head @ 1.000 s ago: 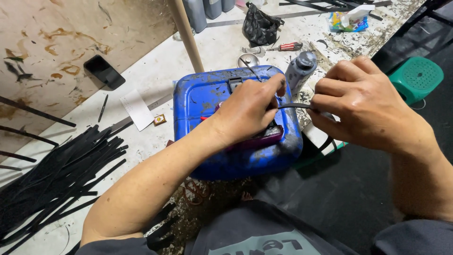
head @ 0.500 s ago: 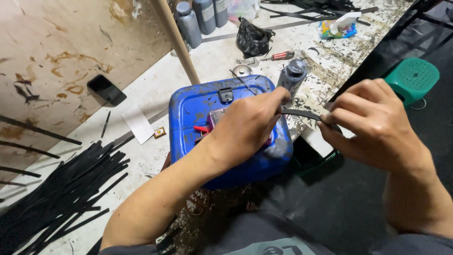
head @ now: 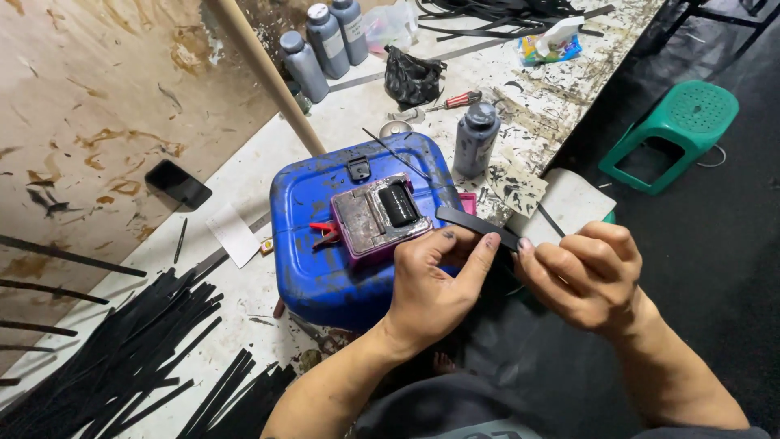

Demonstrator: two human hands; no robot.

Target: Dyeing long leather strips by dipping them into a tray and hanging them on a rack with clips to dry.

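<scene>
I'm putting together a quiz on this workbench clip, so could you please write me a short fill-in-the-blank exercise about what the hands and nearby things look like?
1. Both hands, left hand and right hand, hold a flat strip coloured ____.
2. The pink device rests on top of a ____ canister.
3. The stool on the floor is ____.
4. The phone lies on the ____ side of the canister as pictured.

Missing words: black; blue; green; left

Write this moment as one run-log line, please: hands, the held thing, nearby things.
left hand: pinches black strip | right hand: holds strip's other end | below: blue container, pink device on top | near: grey bottle
</scene>
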